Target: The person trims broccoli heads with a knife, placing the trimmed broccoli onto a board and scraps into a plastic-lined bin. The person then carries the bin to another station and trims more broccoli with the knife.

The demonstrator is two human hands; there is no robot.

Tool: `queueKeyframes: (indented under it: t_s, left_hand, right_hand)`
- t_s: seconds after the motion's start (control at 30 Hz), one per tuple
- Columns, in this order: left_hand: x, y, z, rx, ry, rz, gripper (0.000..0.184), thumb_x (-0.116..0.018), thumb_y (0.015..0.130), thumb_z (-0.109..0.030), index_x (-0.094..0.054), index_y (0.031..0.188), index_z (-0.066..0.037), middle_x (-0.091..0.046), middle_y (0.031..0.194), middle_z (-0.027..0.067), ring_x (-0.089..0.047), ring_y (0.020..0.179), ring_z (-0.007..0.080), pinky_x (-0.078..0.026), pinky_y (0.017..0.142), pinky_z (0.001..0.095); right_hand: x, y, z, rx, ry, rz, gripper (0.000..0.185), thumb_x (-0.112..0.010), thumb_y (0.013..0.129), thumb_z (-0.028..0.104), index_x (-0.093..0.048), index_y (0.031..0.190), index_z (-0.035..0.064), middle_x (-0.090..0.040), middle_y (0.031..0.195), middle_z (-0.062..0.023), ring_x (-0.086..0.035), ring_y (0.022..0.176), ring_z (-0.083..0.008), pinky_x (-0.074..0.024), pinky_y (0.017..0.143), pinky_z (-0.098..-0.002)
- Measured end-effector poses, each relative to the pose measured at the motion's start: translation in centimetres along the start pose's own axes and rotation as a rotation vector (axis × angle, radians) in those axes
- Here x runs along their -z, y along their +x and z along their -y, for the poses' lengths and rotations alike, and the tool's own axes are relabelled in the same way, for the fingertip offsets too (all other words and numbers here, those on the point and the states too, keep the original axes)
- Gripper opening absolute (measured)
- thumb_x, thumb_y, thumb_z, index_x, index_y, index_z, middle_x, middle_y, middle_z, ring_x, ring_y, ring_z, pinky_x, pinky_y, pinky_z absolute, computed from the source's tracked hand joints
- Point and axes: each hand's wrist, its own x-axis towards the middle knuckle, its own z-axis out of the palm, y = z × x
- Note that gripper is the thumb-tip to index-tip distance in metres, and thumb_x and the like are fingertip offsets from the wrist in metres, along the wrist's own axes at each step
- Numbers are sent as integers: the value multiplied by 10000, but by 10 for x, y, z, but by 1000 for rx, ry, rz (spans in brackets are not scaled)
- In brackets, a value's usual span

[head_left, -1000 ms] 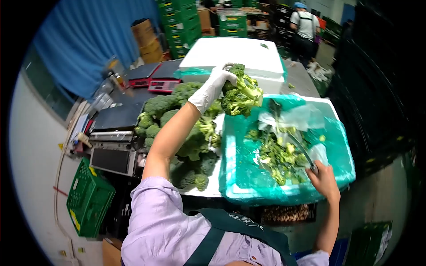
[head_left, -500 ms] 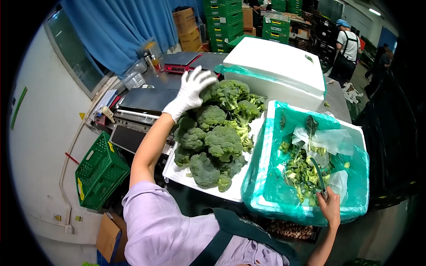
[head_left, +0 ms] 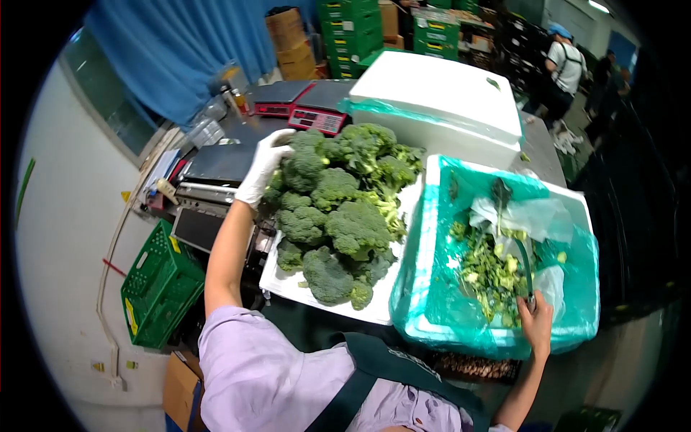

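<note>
My left hand (head_left: 266, 164), in a white glove, is at the upper left of a pile of broccoli heads (head_left: 356, 225). Its fingers curl against the side of one large broccoli head (head_left: 304, 164); the thumb is hidden. The pile lies on a white foam lid or tray (head_left: 288, 285). My bare right hand (head_left: 536, 321) grips the handle of a thin, curved knife (head_left: 525, 263). The blade points up over a white foam box (head_left: 432, 189) lined with green plastic. Leaf and stem trimmings (head_left: 486, 277) lie inside the box.
Behind the pile stands a closed white foam box (head_left: 439, 79), with red scales (head_left: 317, 119) to its left. A green crate (head_left: 162, 284) is low on the left. Stacked green crates (head_left: 350, 36) and a person in a blue cap (head_left: 565, 68) are further back.
My left hand has moved left and down, from over the pile with fingers spread to the side of a broccoli head. My right hand stays over the lined box with the knife.
</note>
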Motion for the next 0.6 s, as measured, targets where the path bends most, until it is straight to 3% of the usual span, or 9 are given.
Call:
queueKeyframes:
  t_s: [0.1, 0.2, 0.33, 0.37, 0.4, 0.43, 0.47, 0.53, 0.6]
  left_hand:
    - [3, -2, -4, 33, 28, -68, 407, -575, 732, -17, -615, 1137, -34, -634, 1042, 77, -580, 958, 163, -463, 821, 261]
    - [6, 17, 19, 127, -107, -71, 387, -567, 745, 3, -619, 1127, -27, -632, 1011, 58, -575, 914, 136, -466, 807, 256]
    - [-45, 38, 1, -164, -125, -97, 388, -591, 729, 48, -621, 1109, -28, -606, 1146, 74, -568, 1043, 167, -464, 846, 265]
    - [-74, 27, -35, -283, 106, -58, 374, -596, 733, 40, -626, 1097, -42, -578, 1213, 75, -553, 1097, 179, -459, 878, 275]
    - [-108, 12, -73, -245, 96, 15, 382, -602, 721, 43, -628, 1090, -54, -574, 1220, 73, -545, 1107, 183, -446, 904, 287]
    - [-138, 3, -100, -370, 240, 126, 351, -611, 730, 11, -633, 1073, -60, -579, 1209, 70, -532, 1128, 191, -425, 933, 308]
    - [-175, -16, -132, -274, 16, 294, 318, -629, 734, -47, -639, 1051, -65, -595, 1177, 62, -528, 1130, 197, -404, 947, 327]
    - [-242, -33, -151, -324, 70, 557, 293, -635, 746, -133, -644, 1034, -81, -613, 1146, 47, -531, 1111, 179, -382, 965, 350]
    - [-312, -48, -151, -572, 199, 787, 331, -616, 727, -193, -636, 1038, -81, -622, 1111, 88, -549, 1089, 214, -395, 963, 350]
  right_hand:
    - [2, -1, -10, -42, 28, -61, 199, -645, 810, 157, -521, 775, 5, -532, 571, -155, -506, 487, -319, -365, 480, -398]
    - [7, 0, -7, -94, 114, -168, 189, -641, 822, 170, -552, 781, 8, -612, 610, -127, -622, 556, -273, -441, 508, -356]
    - [5, 7, -33, -58, 167, -386, 182, -646, 824, 142, -536, 760, 11, -594, 570, -108, -612, 510, -221, -427, 470, -324]
    - [7, 8, -32, -84, 184, -418, 175, -645, 827, 132, -534, 760, 15, -589, 563, -98, -602, 499, -195, -419, 463, -310]
    - [8, 9, -34, -106, 202, -447, 169, -644, 830, 123, -532, 761, 18, -583, 556, -88, -591, 488, -168, -411, 456, -297]
    - [3, 10, -46, -53, 174, -520, 162, -643, 836, 121, -533, 762, 26, -575, 546, -64, -556, 466, -128, -396, 449, -277]
    - [3, 10, -42, -78, 239, -559, 166, -642, 841, 126, -532, 760, 32, -574, 545, -49, -539, 458, -117, -386, 447, -267]
    - [1, 8, -47, -83, 262, -613, 169, -642, 845, 133, -532, 760, 38, -575, 541, -36, -529, 464, -96, -381, 449, -252]
    - [0, 4, -49, -130, 370, -649, 170, -637, 853, 140, -529, 770, 39, -596, 562, -32, -540, 485, -76, -391, 458, -236]
